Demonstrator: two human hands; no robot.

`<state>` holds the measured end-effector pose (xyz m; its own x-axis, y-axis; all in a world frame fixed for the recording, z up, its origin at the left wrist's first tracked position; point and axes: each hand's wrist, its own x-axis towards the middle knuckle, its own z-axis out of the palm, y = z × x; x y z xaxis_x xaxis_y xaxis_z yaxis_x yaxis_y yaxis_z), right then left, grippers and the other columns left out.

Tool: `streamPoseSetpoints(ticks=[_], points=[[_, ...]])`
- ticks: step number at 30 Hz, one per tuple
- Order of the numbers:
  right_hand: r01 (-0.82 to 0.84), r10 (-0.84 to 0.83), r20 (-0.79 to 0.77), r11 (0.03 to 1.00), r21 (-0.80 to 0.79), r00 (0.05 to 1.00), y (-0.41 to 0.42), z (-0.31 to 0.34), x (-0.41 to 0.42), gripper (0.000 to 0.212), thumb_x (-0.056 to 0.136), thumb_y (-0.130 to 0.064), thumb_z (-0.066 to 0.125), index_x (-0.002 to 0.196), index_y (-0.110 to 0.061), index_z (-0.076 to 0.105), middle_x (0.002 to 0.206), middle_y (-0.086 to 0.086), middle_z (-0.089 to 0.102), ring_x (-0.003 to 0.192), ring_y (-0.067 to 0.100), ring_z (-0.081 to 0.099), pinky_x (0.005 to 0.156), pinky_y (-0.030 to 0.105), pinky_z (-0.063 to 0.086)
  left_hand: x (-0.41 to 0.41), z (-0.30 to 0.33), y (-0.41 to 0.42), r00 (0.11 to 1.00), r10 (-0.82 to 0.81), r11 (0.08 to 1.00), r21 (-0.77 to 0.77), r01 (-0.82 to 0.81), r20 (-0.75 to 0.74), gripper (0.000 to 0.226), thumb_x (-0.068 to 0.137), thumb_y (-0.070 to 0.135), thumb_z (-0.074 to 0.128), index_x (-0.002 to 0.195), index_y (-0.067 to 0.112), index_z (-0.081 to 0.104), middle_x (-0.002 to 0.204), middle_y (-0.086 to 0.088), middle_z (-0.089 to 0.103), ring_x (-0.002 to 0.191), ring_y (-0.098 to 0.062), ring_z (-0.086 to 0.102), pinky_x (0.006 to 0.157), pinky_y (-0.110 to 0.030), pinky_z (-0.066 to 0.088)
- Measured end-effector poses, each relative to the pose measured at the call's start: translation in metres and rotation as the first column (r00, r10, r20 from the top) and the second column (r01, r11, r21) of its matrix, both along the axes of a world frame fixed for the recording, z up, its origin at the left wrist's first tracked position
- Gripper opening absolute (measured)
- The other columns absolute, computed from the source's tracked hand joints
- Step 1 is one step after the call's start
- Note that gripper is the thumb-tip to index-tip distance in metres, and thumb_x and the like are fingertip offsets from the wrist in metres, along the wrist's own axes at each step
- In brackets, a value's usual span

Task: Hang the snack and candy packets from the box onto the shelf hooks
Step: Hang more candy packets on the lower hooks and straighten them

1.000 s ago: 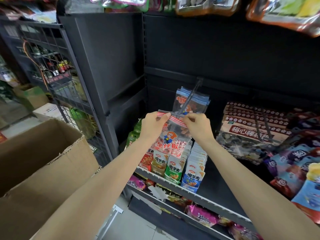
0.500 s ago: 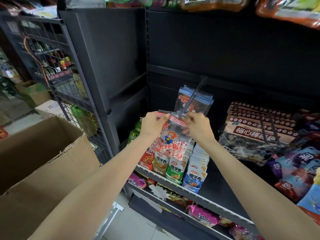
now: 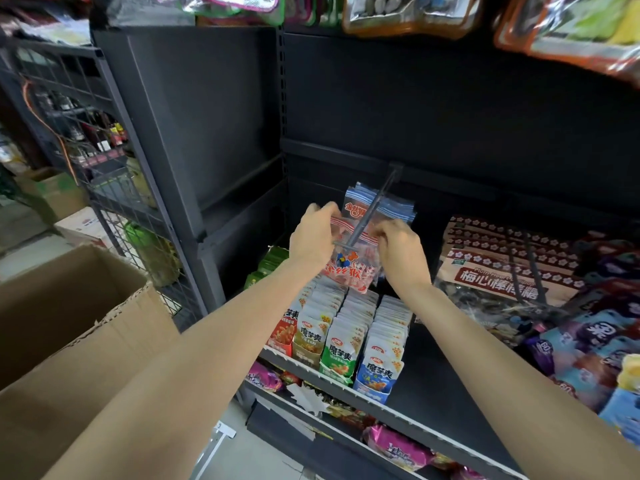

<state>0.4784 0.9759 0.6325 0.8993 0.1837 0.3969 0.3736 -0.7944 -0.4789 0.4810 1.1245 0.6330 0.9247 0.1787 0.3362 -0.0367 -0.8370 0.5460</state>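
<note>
A clear snack packet with a red striped header (image 3: 351,268) hangs between my two hands, threaded onto the dark shelf hook (image 3: 372,211) that juts out from the back panel. My left hand (image 3: 313,237) pinches the header's left corner and my right hand (image 3: 401,251) pinches its right corner. Behind it, further back on the same hook, hang blue-striped packets of the same kind (image 3: 394,206). The brown cardboard box (image 3: 72,327) stands open at the lower left, its inside hidden from this angle.
Small pouches (image 3: 346,327) stand in rows on the shelf below the hook. Dark plum-candy bags (image 3: 512,271) and purple packets (image 3: 595,344) hang to the right. More bags (image 3: 398,12) hang overhead. A wire rack with bottles (image 3: 97,140) stands left.
Both hands have pushed the red-striped packet back along the hook, past its tip, toward the blue-striped packets. My view has dipped slightly.
</note>
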Motion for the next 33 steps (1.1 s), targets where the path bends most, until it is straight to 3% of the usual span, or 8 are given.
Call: streamPoseSetpoints(ticks=[6, 11, 15, 18, 21, 25, 30, 33], points=[[0.110, -0.111, -0.028, 0.992, -0.055, 0.993, 0.000, 0.009, 0.023, 0.035, 0.091, 0.003, 0.047, 0.122, -0.007, 0.060, 0.125, 0.015, 0.054, 0.110, 0.032, 0.057, 0.080, 0.038, 0.050, 0.028, 0.005, -0.010, 0.988, -0.153, 0.982, 0.113, 0.151, 0.014, 0.042, 0.088, 0.014, 0.059, 0.129, 0.017, 0.053, 0.135, -0.009, 0.042, 0.109, -0.028, 0.055, 0.083, -0.041, 0.053], [0.146, -0.149, -0.014, 0.980, -0.135, 0.989, 0.000, 0.010, 0.033, 0.034, 0.091, -0.003, 0.051, 0.125, -0.006, 0.058, 0.127, 0.017, 0.053, 0.118, 0.034, 0.052, 0.098, 0.047, 0.044, 0.040, 0.005, -0.009, 0.975, -0.180, 0.934, 0.287, 0.211, -0.130, 0.058, 0.093, 0.020, 0.055, 0.146, 0.024, 0.032, 0.154, -0.009, 0.023, 0.132, -0.032, 0.038, 0.098, -0.048, 0.045], [0.139, -0.112, 0.174, 0.978, -0.154, 0.978, -0.002, -0.005, 0.020, 0.028, 0.085, 0.001, 0.059, 0.113, 0.000, 0.064, 0.129, 0.020, 0.047, 0.121, 0.035, 0.041, 0.098, 0.044, 0.045, 0.031, 0.009, -0.009, 0.968, -0.148, 0.921, 0.329, 0.209, -0.201, 0.070, 0.091, 0.028, 0.058, 0.150, 0.026, 0.020, 0.158, -0.008, 0.014, 0.140, -0.032, 0.026, 0.107, -0.050, 0.036], [0.136, -0.104, 0.266, 0.985, -0.105, 0.958, -0.002, -0.022, -0.002, 0.022, 0.078, 0.006, 0.063, 0.099, 0.001, 0.066, 0.113, 0.022, 0.051, 0.102, 0.036, 0.047, 0.084, 0.042, 0.049, 0.012, 0.006, -0.004, 0.989, -0.106, 0.935, 0.326, 0.136, -0.107, 0.065, 0.090, 0.020, 0.058, 0.147, 0.022, 0.027, 0.154, -0.009, 0.023, 0.137, -0.029, 0.031, 0.106, -0.043, 0.035], [-0.073, 0.075, 0.023, 0.995, -0.074, 0.997, 0.008, -0.039, -0.016, 0.026, 0.088, 0.002, 0.052, 0.113, 0.000, 0.059, 0.117, 0.018, 0.053, 0.107, 0.032, 0.050, 0.085, 0.037, 0.048, -0.012, 0.001, 0.010, 0.999, -0.049, 0.947, 0.319, 0.045, 0.003, 0.048, 0.093, 0.016, 0.051, 0.140, 0.020, 0.039, 0.139, -0.006, 0.044, 0.122, -0.024, 0.045, 0.095, -0.037, 0.040], [-0.283, 0.265, -0.206, 0.957, -0.062, 0.942, 0.046, -0.049, -0.026, 0.028, 0.094, -0.004, 0.043, 0.119, -0.006, 0.054, 0.119, 0.012, 0.051, 0.110, 0.026, 0.050, 0.088, 0.038, 0.046, -0.052, -0.008, 0.043, 0.995, 0.034, 0.941, 0.332, -0.064, 0.093, 0.033, 0.095, 0.021, 0.049, 0.128, 0.019, 0.050, 0.114, -0.002, 0.060, 0.105, -0.022, 0.054, 0.084, -0.036, 0.042], [-0.445, 0.439, -0.155, 0.896, -0.004, 0.885, 0.135, -0.040, -0.048, 0.030, 0.092, -0.006, 0.045, 0.119, -0.011, 0.057, 0.115, 0.008, 0.054, 0.114, 0.024, 0.048, 0.092, 0.036, 0.041, -0.112, -0.017, 0.120, 0.968, 0.225, 0.966, 0.106, -0.237, 0.113, 0.022, 0.089, 0.016, 0.056, 0.110, 0.013, 0.062, 0.095, -0.006, 0.068, 0.091, -0.027, 0.063, 0.081, -0.043, 0.050], [-0.561, 0.560, -0.104, 0.828, 0.023, 0.822, 0.207, -0.034, -0.066, 0.027, 0.090, -0.005, 0.047, 0.113, -0.009, 0.060, 0.110, 0.011, 0.057, 0.110, 0.027, 0.051, 0.092, 0.035, 0.039, -0.151, -0.019, 0.175, 0.911, 0.401, 0.916, -0.065, -0.396, 0.096, 0.019, 0.091, 0.020, 0.052, 0.108, 0.016, 0.062, 0.092, -0.004, 0.068, 0.085, -0.023, 0.063, 0.077, -0.037, 0.051]])
